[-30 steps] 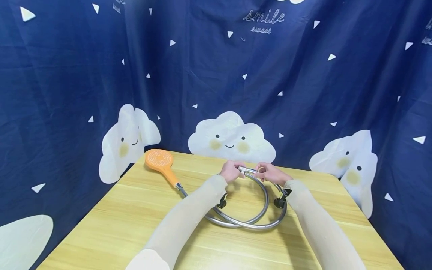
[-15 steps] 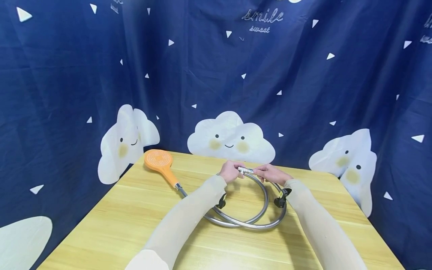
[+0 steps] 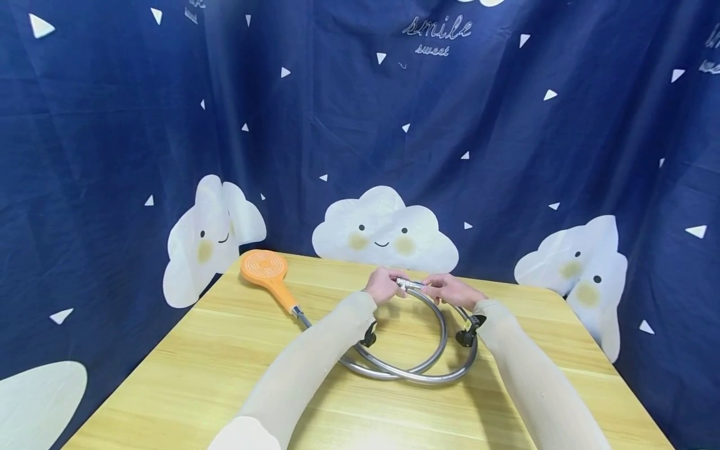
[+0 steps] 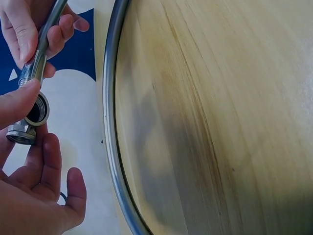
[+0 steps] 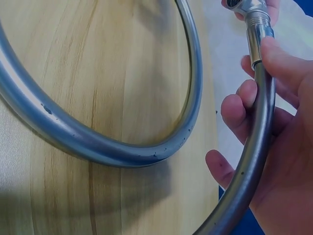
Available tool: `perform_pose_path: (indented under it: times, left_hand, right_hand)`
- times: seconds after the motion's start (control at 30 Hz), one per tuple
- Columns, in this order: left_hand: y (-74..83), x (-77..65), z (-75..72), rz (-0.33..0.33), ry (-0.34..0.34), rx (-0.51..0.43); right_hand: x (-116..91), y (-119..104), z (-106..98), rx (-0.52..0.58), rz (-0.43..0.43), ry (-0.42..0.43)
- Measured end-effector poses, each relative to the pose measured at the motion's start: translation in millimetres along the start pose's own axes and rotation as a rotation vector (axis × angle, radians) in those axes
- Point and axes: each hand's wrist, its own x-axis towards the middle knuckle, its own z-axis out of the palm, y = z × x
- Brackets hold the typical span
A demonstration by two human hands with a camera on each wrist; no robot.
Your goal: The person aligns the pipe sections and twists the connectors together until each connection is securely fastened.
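Note:
In the head view my left hand (image 3: 384, 285) pinches a small chrome tee fitting (image 4: 38, 110) between thumb and fingers. One round, inside-threaded opening of it shows in the left wrist view. My right hand (image 3: 453, 290) pinches the metal end nut (image 5: 254, 46) of a grey flexible shower hose (image 5: 261, 112), thumb on the nut and fingers around. The nut sits in line with the fitting's outer threads (image 5: 257, 20), part of which show between the two. Both hands are close together over the table's far edge.
An orange shower head (image 3: 264, 265) lies face up at the far left of the wooden table (image 3: 214, 362), joined to the hose's other end. The hose lies in overlapping loops below the hands. A blue curtain (image 3: 360, 125) with clouds hangs behind.
The right fingers have shifted on the nut, reaching out along it and then drawing back slightly. The left hand, fitting, hose loops and shower head stay nearly in place.

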Motion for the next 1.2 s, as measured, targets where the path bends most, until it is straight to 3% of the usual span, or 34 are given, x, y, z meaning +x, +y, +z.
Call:
perform_pose_path:
  times: [0.23,0.4,0.53,0.83,1.03,1.2]
  left_hand:
    - [3.3,-6.4,-1.2,0.001,0.001,-0.036]
    - [4.2,-5.4,-0.7,-0.009,0.006,-0.033]
    - [3.4,-3.3,-0.8,-0.010,0.002,-0.021]
    - [2.9,-1.9,0.6,-0.016,-0.007,-0.021]
    - [1.0,-0.1,3.6,-0.029,0.000,-0.020]
    - [2.2,0.0,2.5,-0.026,-0.002,-0.002]
  right_hand:
    - [0.8,0.1,-0.2,-0.028,0.031,0.021]
    - [2.0,-1.0,-0.2,0.044,0.053,0.038]
    - [2.4,-0.3,-0.8,0.064,0.027,0.037]
    - [-3.6,0.9,-3.6,-0.002,-0.017,-0.008]
    - [-3.6,1.1,-3.5,-0.016,0.012,-0.019]
    - [-3.3,-1.3,-1.3,0.038,0.041,0.007]
